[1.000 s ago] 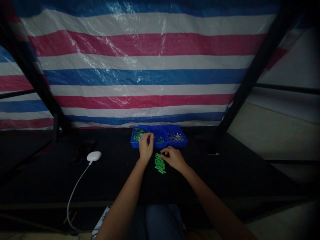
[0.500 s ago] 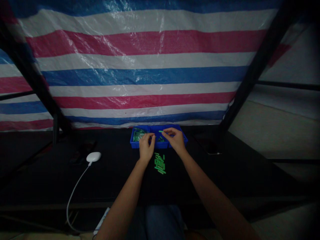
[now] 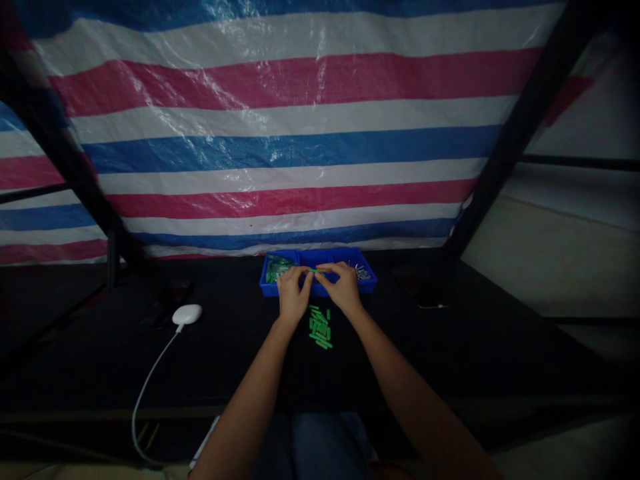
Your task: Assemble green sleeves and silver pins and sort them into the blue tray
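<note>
A small green stick-like piece [image 3: 313,270] is pinched in the fingertips of my right hand [image 3: 345,288], above the front of a blue divided tray [image 3: 269,291]. My left hand [image 3: 293,293] is closed, thumb and finger meeting at that piece's left end; whatever it pinches is too small to make out. Shiny green pieces [image 3: 276,269] fill the tray's left compartment. Thin silvery metal pieces [image 3: 362,272] lie in the right one. My hands partly hide the middle compartment. Several bright green sticks [image 3: 320,328] lie loosely grouped on the black table below my hands.
On the left of the black table [image 3: 225,373] sits a white rounded device [image 3: 187,314] with a white cable [image 3: 145,387] running over the front edge. A dark phone-like slab [image 3: 425,293] lies to the right. Behind hangs a striped plastic sheet [image 3: 295,157] between dark posts.
My right hand has moved left and slightly down with the green piece, meeting my left hand's fingertips. The silvery pieces at the tray's right now show. My left hand has hardly moved.
</note>
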`<control>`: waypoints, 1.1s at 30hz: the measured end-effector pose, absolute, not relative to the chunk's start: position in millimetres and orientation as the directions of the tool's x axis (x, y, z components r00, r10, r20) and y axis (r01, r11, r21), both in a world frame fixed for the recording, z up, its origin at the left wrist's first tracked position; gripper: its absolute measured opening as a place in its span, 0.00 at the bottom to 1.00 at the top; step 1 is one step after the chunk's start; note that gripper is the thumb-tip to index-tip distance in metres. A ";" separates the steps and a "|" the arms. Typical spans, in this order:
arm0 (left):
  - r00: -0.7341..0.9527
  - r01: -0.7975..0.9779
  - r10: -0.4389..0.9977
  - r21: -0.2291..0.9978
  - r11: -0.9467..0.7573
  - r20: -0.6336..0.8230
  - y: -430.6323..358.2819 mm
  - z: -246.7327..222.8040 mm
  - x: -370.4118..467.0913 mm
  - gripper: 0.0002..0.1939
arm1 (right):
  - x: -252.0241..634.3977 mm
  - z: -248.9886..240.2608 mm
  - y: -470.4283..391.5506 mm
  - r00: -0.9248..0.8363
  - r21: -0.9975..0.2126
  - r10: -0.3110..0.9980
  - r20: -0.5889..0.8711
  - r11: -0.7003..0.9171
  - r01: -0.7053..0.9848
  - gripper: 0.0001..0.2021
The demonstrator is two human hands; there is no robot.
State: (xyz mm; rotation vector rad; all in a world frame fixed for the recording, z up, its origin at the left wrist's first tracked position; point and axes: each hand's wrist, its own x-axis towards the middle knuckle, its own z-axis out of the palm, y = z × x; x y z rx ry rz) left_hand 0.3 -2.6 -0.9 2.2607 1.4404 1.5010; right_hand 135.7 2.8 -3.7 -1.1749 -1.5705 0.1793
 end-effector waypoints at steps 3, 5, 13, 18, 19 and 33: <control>0.092 0.648 0.719 0.507 -0.569 0.689 -3.0 -0.2 0.2 0.08 | 135.0 -5.1 2.5 0.050 -0.607 0.753 0.656 0.487 0.628 0.08; 0.102 0.638 0.717 0.508 -0.579 0.690 -3.3 0.1 0.3 0.08 | 134.3 -6.3 1.8 0.029 -0.574 0.755 0.655 0.473 0.668 0.07; 0.122 0.633 0.711 0.498 -0.593 0.692 -3.5 -0.6 0.7 0.07 | 131.5 -9.5 0.8 0.018 -0.491 0.735 0.678 0.434 0.755 0.06; 0.128 0.645 0.711 0.486 -0.589 0.691 -4.9 0.7 0.7 0.08 | 130.4 -10.9 0.5 0.004 -0.473 0.735 0.678 0.432 0.768 0.07; 0.130 0.647 0.711 0.484 -0.589 0.691 -5.2 0.9 0.7 0.08 | 130.2 -11.0 0.3 -0.001 -0.470 0.737 0.676 0.432 0.770 0.07; 0.129 0.647 0.705 0.479 -0.593 0.698 -4.3 0.0 -1.0 0.09 | 129.5 -8.7 -3.2 -0.027 -0.431 0.732 0.681 0.430 0.793 0.08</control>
